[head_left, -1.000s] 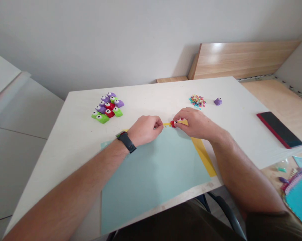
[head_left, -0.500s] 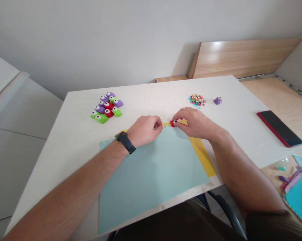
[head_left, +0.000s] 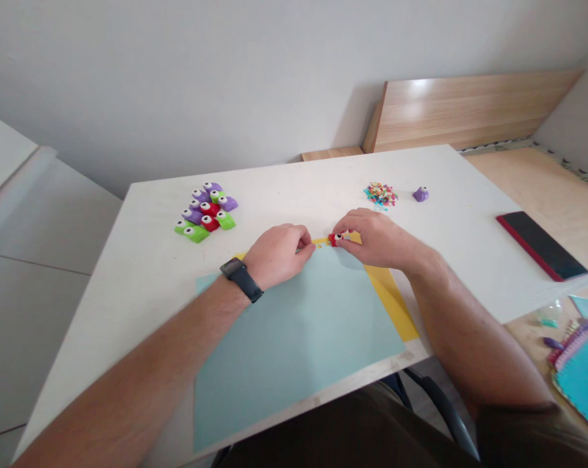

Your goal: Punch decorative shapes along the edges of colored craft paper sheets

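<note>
A small red craft punch (head_left: 333, 240) with a white top is gripped by my right hand (head_left: 369, 237) at the far edge of a light blue sheet of paper (head_left: 298, 331). Small cut-out holes beside the punch show yellow from a yellow sheet (head_left: 391, 302) lying underneath. My left hand (head_left: 281, 253), wearing a dark watch (head_left: 242, 279) at the wrist, rests on the same far edge, left of the holes. Its thumb and index finger are pinched together at the paper's edge.
Several purple, green and red craft punches (head_left: 209, 208) are grouped at the back left of the white table (head_left: 284, 195). A pile of colourful paper bits (head_left: 380, 194) and a purple punch (head_left: 421, 194) lie at the back right. A dark phone with a red side (head_left: 542, 244) lies near the right edge.
The camera view has shifted slightly. The red punch appears turned a little in my right hand; my left hand keeps its place at the paper's edge.
</note>
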{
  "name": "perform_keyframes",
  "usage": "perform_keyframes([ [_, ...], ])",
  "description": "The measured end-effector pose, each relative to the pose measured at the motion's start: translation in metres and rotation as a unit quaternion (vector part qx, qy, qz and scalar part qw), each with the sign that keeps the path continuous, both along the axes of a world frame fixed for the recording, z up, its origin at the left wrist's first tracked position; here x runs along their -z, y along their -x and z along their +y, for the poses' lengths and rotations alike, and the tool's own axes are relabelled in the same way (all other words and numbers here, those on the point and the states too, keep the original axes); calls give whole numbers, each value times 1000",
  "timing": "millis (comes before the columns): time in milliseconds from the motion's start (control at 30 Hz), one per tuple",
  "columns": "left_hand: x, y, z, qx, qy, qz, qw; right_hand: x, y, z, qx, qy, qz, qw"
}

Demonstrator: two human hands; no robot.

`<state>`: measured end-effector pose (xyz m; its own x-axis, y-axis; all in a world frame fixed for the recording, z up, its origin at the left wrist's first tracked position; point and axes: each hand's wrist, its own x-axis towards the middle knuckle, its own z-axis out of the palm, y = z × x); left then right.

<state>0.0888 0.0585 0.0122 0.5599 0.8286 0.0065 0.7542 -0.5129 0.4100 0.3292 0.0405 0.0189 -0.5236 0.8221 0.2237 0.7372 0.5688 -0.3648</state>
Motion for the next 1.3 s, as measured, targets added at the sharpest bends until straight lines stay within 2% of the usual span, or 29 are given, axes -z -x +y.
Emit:
perform_keyframes([
  [400,-6,-1,0,-31,-9,-47,998,0,-3,0,1,-5,2,1000],
  [767,3,-3,-1,-9,20,-34,999,1,-3,1,-9,5,-10,1000],
  [1300,9,-3,0,-3,2,-38,999,-1,-1,-1,-3,10,-18,1000],
])
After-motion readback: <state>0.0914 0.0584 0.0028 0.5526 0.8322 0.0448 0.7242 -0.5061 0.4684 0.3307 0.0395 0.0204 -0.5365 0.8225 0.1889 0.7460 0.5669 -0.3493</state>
